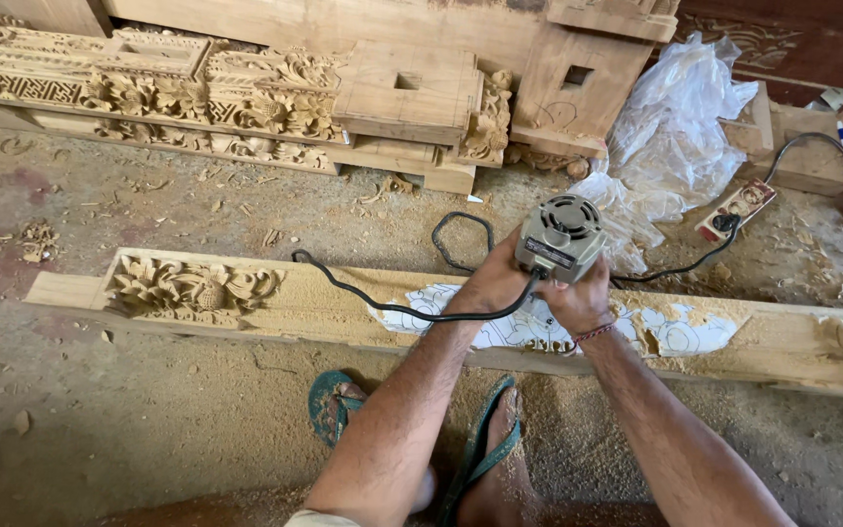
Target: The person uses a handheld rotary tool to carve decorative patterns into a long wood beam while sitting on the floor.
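The grey electric router [559, 237] stands upright on the long wooden beam [343, 312], over a white paper pattern [529, 327] glued to its face, about midway along it. Both hands clasp the tool body — the left hand [493, 285] wraps it from the near left side, the right hand [578, 298] from the right, fingers curled tight around the housing. To rout cleanly here, it seems wise to keep the base flat, follow the drawn lines slowly, and keep the black cord [373, 298] — now draped across the beam — clear of the cutter. A finished floral carving [192, 288] marks the beam's left end; sawdust [578, 439] lies around the feet in green sandals [334, 405].
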